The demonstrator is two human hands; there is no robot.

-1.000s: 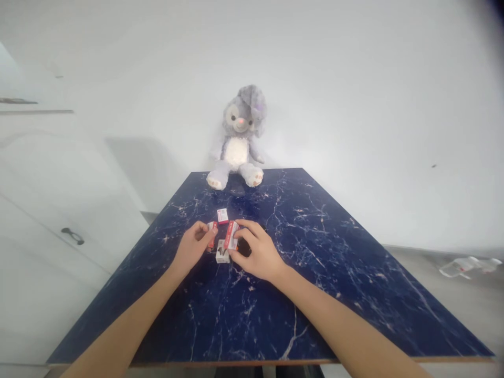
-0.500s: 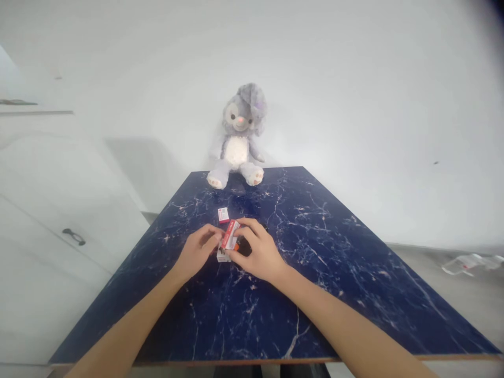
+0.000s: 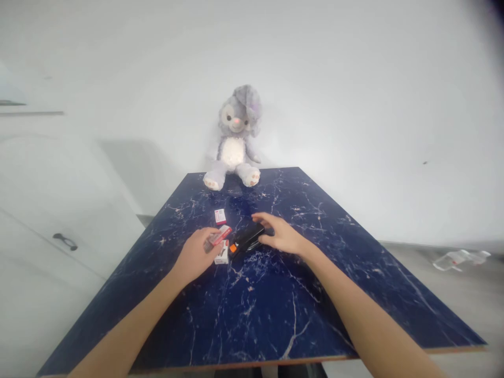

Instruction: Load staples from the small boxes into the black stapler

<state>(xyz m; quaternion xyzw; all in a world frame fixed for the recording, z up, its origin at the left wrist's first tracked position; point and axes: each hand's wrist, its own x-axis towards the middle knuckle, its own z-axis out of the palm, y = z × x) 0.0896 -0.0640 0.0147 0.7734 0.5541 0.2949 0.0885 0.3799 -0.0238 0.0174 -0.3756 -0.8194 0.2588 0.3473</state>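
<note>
A small red-and-white box (image 3: pixel 221 234) is held in my left hand (image 3: pixel 196 255), its fingers closed around the near end. Just below it a white box (image 3: pixel 222 253) with a dark picture lies on the table. Beside that box is what looks like a black stapler (image 3: pixel 248 239) with an orange piece at its near left end. My right hand (image 3: pixel 281 234) is at the stapler's far right end, fingers and thumb spread on either side of it; whether they press on it is unclear. Another small white-and-red box (image 3: pixel 220 216) rests farther back.
A grey plush toy (image 3: pixel 233 147) sits at the far end of the blue marbled table (image 3: pixel 252 310), against the wall. To the left stands a white cabinet door with a dark handle (image 3: pixel 65 241). Clear plastic packaging (image 3: pixel 459 260) lies beyond the table on the right.
The red-and-white box has passed from between both hands into my left hand, lower and slightly left. My right hand has released it and moved right to the stapler, which is now uncovered.
</note>
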